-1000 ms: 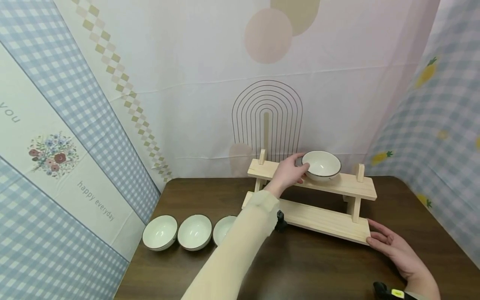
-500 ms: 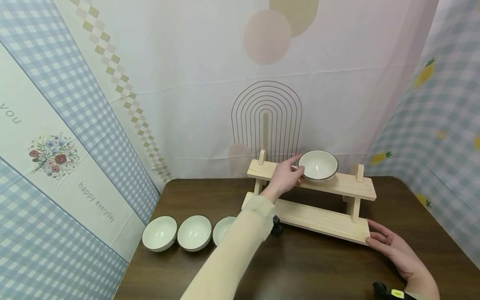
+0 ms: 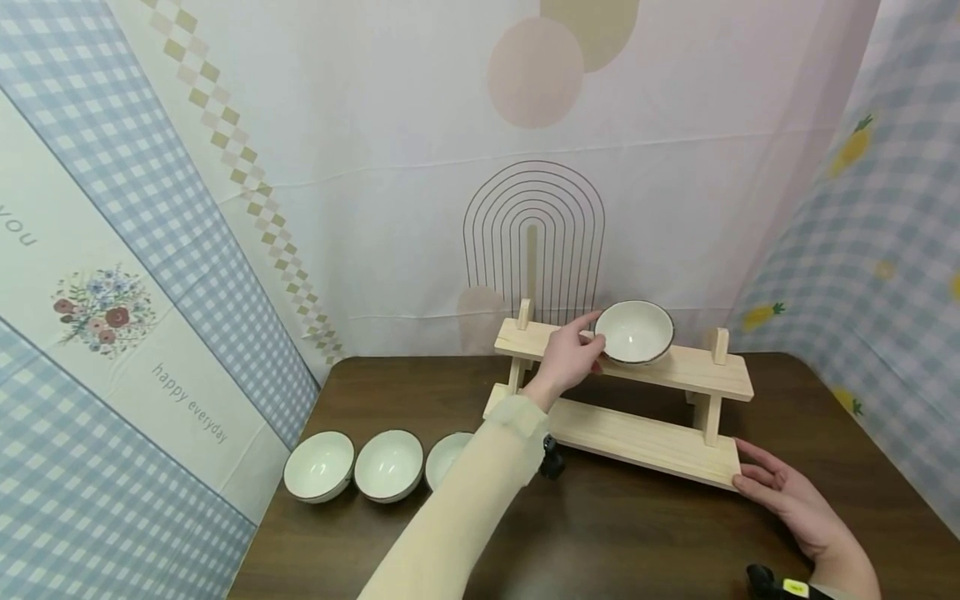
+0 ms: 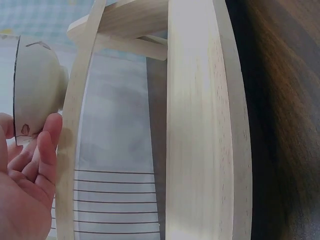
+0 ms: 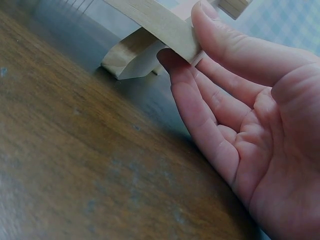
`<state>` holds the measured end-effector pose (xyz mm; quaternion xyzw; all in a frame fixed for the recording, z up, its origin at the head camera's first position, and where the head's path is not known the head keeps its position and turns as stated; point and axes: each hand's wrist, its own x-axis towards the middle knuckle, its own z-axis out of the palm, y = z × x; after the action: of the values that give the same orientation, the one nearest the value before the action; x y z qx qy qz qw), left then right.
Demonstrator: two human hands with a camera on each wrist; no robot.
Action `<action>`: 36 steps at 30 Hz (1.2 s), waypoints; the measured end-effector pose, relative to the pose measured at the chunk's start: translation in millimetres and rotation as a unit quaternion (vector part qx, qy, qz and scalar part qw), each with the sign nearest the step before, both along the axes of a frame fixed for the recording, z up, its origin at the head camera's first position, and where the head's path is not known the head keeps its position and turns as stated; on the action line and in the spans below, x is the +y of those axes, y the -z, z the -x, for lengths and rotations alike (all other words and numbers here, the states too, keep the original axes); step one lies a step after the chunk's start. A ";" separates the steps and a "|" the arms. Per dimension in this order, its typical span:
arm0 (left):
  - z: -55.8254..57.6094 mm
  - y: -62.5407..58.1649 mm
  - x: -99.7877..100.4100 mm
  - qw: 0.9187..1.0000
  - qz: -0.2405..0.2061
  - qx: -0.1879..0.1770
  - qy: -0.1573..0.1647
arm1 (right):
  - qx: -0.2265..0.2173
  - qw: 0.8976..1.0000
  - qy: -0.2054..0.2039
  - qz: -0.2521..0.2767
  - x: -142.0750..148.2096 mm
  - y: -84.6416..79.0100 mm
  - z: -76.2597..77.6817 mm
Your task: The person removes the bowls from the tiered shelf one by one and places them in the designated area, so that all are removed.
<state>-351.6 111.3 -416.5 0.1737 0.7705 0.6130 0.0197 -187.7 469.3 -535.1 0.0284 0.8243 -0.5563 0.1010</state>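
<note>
A white bowl with a dark rim stands on the upper board of a two-tier wooden shelf. My left hand pinches the bowl's left side, thumb at the rim and fingers lower down. Seen from the left wrist, the bowl has a small foot close against the upper board, and the fingers curl under its side. At the right end of the lower board, my right hand grips the corner. The right wrist view has the thumb over that board and the fingers beneath it.
Three more white bowls sit in a row on the dark wooden table at the left: an outer bowl, a middle bowl and an inner bowl partly behind my left sleeve. A patterned cloth hangs behind the table.
My left hand and the bowl have shifted slightly left along the upper board. The right hand and the shelf have stayed in place.
</note>
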 end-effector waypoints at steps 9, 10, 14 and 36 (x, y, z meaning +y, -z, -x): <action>-1.1 -1.9 1.7 0.999 -0.026 -0.015 -0.012 | 0.001 1.000 -0.002 -0.003 1.5 -1.0 -0.5; -1.5 -2.7 2.1 0.999 -0.031 -0.019 -0.014 | -0.003 1.000 -0.001 -0.005 1.5 -1.4 -0.4; -2.3 -4.8 3.4 0.998 -0.051 -0.035 -0.014 | -0.019 1.000 0.004 0.002 1.1 -2.8 0.0; -21.3 -3.0 -43.2 0.993 -0.038 -0.073 0.085 | -0.003 0.999 0.026 -0.021 -16.6 -1.7 -35.4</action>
<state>-330.3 68.1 -413.5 0.1938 0.7255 0.6492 0.1210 -152.3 452.7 -533.5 0.0536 0.8343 -0.5414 0.0889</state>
